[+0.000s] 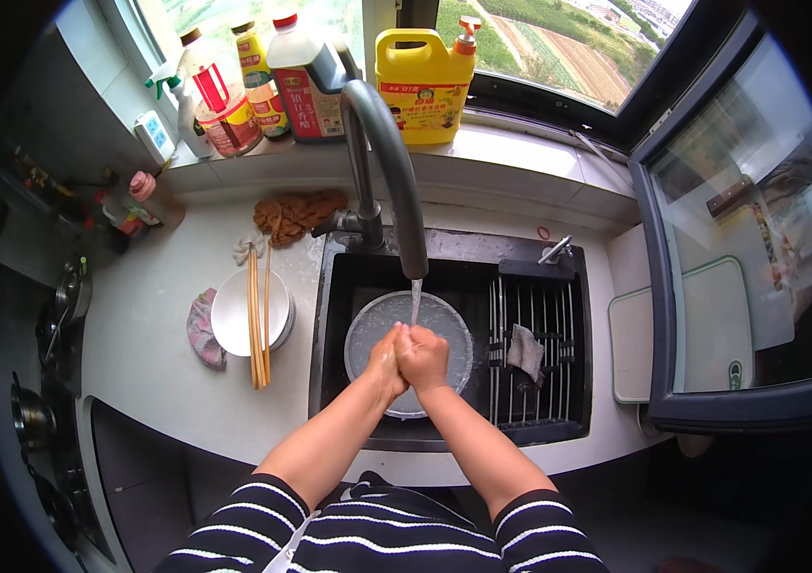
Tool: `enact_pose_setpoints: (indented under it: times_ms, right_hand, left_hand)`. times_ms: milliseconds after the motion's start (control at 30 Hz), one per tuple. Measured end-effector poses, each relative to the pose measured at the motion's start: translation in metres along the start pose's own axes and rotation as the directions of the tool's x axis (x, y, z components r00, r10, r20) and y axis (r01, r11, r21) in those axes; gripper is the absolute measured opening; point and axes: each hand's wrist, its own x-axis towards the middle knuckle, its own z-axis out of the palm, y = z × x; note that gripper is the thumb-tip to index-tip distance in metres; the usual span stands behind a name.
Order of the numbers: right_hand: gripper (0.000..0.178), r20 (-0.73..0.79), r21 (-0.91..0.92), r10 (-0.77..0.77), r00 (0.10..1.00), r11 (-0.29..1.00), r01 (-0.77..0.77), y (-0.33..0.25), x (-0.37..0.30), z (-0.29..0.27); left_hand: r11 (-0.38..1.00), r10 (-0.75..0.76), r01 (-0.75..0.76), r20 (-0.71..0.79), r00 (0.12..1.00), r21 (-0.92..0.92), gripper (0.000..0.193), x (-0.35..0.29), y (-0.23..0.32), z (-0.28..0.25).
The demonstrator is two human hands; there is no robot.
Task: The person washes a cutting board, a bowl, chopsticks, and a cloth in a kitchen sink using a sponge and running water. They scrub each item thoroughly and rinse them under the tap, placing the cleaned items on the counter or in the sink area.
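Observation:
My left hand [386, 358] and my right hand [423, 356] are pressed together, fingers closed, over a round metal basin [454, 329] in the black sink [330, 315]. A thin stream of water [416, 301] runs from the grey curved faucet [387, 143] onto my hands. Neither hand holds any object that I can see.
A black drying rack [559, 315] with a grey cloth [525, 351] fills the sink's right side. Stacked white bowls [232, 315] with chopsticks [258, 315] sit on the left counter beside a pink rag [202, 329]. Bottles [253, 86] and a yellow jug [422, 81] line the windowsill. A white cutting board [630, 344] lies right.

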Motion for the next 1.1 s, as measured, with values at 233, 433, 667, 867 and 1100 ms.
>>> enact_pose_setpoints:
  times_ms: [233,433,667,867,1100]
  right_hand:
    - [0.039,0.119,-0.140,-0.094,0.988,0.984,0.110,-0.023,-0.016,-0.003]
    - [0.039,-0.107,-0.175,0.190,0.976,0.963,-0.206,0.009,0.014,-0.007]
    - [0.036,-0.011,-0.216,0.192,0.981,0.958,-0.190,-0.003,0.018,-0.010]
    - [0.038,0.107,-0.135,0.072,0.992,0.989,-0.058,-0.022,-0.007,-0.005]
    - [0.038,-0.034,-0.222,0.296,0.955,0.929,-0.296,0.011,0.027,-0.006]
  left_hand:
    - [0.997,-0.047,0.035,-0.173,0.984,-0.070,0.035,-0.016,0.025,0.027]
    - [0.996,-0.009,0.019,-0.113,0.994,0.085,0.032,-0.014,0.011,0.031]
    - [0.998,-0.039,0.033,-0.114,0.993,-0.051,0.029,-0.011,0.012,0.041]
    - [0.967,-0.033,0.094,-0.247,0.968,0.237,0.036,-0.003,0.035,0.027]
    - [0.997,-0.029,0.041,-0.165,0.986,0.070,0.032,-0.013,0.013,0.045]
